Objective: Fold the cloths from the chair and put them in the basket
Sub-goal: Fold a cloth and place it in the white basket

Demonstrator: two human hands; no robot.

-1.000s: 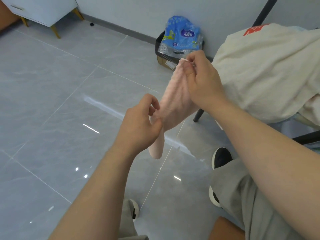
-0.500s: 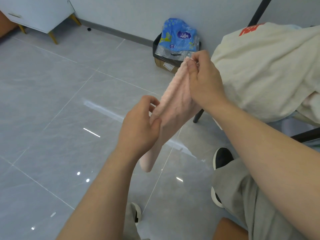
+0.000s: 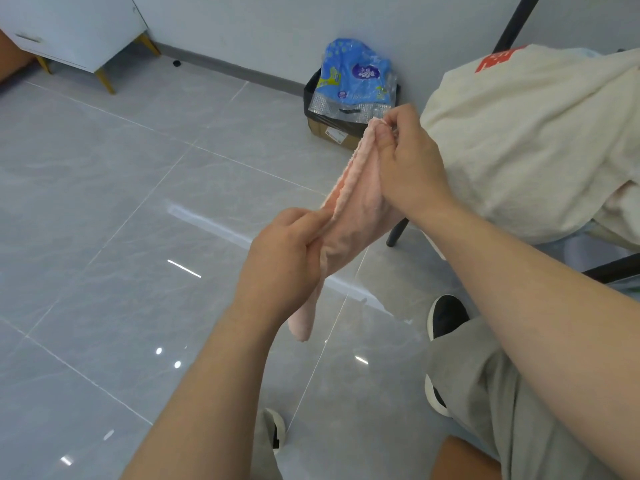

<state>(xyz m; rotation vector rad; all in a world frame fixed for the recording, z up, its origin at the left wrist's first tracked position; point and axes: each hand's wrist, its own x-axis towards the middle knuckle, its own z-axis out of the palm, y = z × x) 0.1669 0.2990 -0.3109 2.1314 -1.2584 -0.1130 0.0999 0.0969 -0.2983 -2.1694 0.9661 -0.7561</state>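
Right hand [image 3: 408,168] pinches bunched pink cloth [image 3: 356,216].

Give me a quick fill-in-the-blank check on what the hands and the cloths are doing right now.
The left hand and right hand both pinch a ____ cloth.
Its upper end is held by the ____ hand.
Its loose lower end hangs ____ the left hand.
The cream garment on the chair bears ____ lettering.
Missing: pink; right; below; red.
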